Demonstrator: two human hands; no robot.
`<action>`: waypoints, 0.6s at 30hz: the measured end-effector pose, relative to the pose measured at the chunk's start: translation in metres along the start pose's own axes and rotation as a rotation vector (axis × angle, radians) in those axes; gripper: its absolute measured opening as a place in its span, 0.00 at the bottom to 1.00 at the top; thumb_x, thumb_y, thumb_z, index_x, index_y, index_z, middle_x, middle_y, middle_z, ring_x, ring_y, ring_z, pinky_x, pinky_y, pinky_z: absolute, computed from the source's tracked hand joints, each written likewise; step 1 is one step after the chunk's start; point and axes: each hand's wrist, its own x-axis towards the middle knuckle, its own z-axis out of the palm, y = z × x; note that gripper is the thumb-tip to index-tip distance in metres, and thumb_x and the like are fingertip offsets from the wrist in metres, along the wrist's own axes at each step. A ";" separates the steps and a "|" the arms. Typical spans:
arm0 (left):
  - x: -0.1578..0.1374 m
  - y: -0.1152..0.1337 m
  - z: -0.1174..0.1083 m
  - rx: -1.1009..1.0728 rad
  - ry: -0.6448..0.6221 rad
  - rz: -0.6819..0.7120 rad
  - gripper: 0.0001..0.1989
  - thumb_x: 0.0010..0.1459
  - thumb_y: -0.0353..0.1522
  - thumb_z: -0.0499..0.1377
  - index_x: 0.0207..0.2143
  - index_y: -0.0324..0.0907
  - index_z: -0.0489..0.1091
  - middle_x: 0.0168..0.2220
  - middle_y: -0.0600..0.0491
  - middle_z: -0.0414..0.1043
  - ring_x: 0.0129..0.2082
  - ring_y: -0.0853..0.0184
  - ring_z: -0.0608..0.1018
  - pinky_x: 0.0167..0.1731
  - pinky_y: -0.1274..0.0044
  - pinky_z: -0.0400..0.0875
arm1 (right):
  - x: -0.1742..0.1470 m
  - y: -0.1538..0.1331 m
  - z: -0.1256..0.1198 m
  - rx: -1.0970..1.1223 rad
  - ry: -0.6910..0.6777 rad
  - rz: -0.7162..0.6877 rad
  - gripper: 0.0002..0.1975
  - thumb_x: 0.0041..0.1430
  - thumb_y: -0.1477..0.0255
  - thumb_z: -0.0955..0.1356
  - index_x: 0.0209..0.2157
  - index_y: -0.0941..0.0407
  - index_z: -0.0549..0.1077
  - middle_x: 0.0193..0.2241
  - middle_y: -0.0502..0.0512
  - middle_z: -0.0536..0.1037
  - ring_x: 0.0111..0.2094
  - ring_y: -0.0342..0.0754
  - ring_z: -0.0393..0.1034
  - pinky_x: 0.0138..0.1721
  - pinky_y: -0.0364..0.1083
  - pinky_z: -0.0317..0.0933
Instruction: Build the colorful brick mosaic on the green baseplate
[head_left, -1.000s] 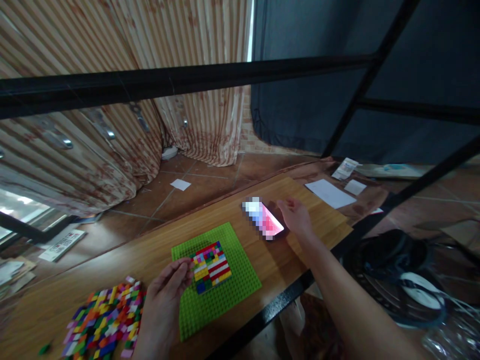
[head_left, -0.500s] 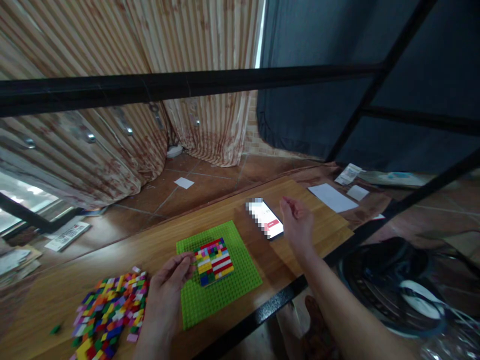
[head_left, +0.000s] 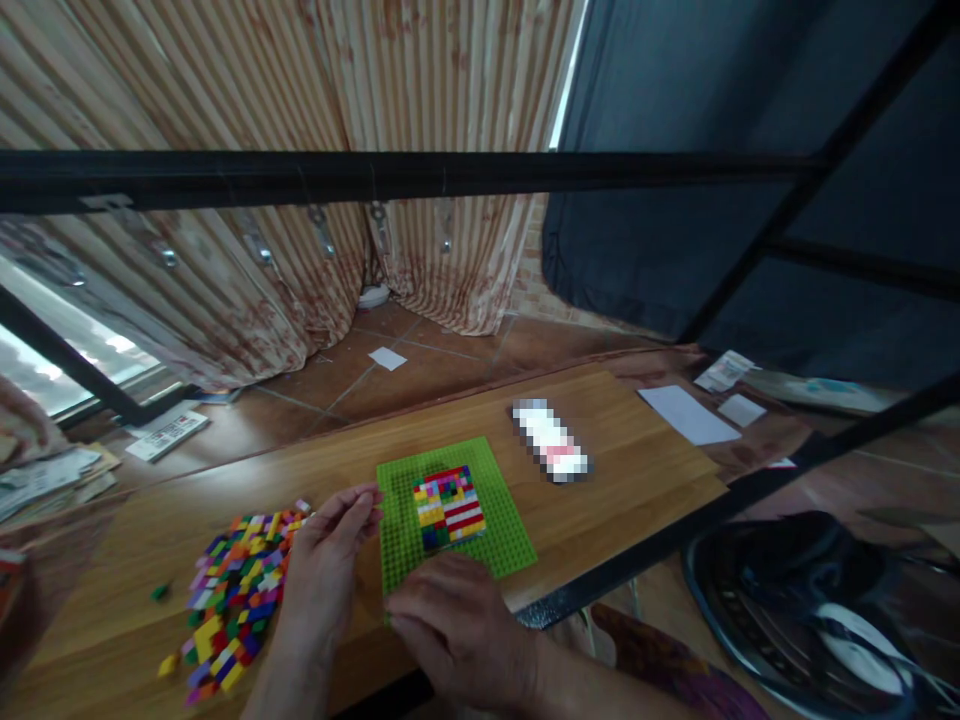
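Note:
My left hand (head_left: pixel 334 535) is at the left edge of the green baseplate (head_left: pixel 502 530), thumb and forefinger pinched together; what sits between the tips is too small to make out. Over the plate's near edge, my right hand (head_left: pixel 461 625) is curled closed with its back towards me, so anything in its fingers is hidden. A flat block of coloured toy bricks (head_left: pixel 450 508), with red and white stripes on one side, sits on the plate beyond my right hand. Left of my left hand spreads a pile of loose toy bricks (head_left: pixel 240 585).
A phone (head_left: pixel 555 440) with a blurred screen lies right of the plate on the wooden table (head_left: pixel 637 450). White paper (head_left: pixel 690 415) lies past the table's right end. A dark metal bar (head_left: pixel 600 575) runs along the near edge. A lone green brick (head_left: pixel 159 592) lies far left.
My right hand has moved from beside the phone, left and towards me, to the plate's near edge. The left hand stays pinched by the plate. The whole view has shifted slightly.

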 end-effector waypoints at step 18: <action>-0.006 0.059 -0.103 -0.376 0.428 0.267 0.13 0.37 0.31 0.68 0.28 0.37 0.74 0.26 0.55 0.73 0.24 0.77 0.71 0.26 0.84 0.65 | -0.002 -0.008 0.078 -0.049 -0.322 0.203 0.09 0.63 0.76 0.63 0.39 0.54 0.73 0.36 0.54 0.77 0.38 0.48 0.70 0.40 0.46 0.62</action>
